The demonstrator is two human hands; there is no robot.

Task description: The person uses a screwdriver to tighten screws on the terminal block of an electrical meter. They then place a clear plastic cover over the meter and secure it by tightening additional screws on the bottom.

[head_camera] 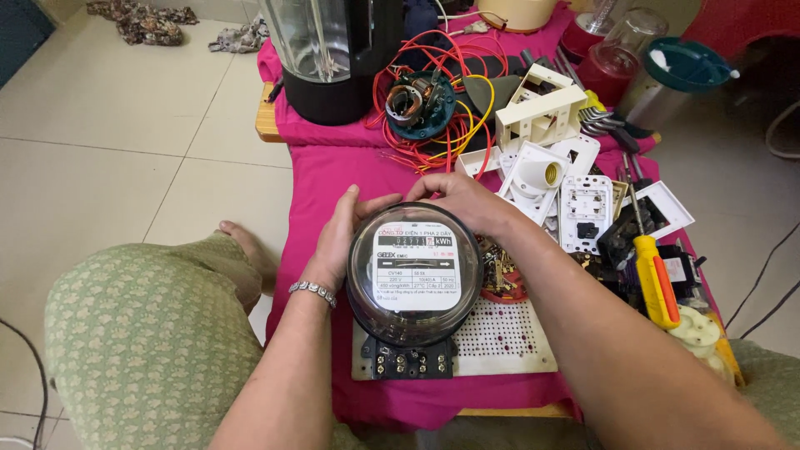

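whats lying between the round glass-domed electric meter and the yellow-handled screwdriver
In the head view, a small heap of brass fittings lies between the round glass-domed electric meter and the yellow-handled screwdriver.

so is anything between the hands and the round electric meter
Nothing visible: the left hand and the right hand both rest directly on the meter's clear dome, one on its left side, one on its top edge.

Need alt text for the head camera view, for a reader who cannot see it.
Two bare hands, left hand and right hand, grip a round glass-domed electricity meter standing on a white perforated board. Around it on a pink cloth lie a yellow-handled screwdriver, white switch plates and tangled red and yellow wires.
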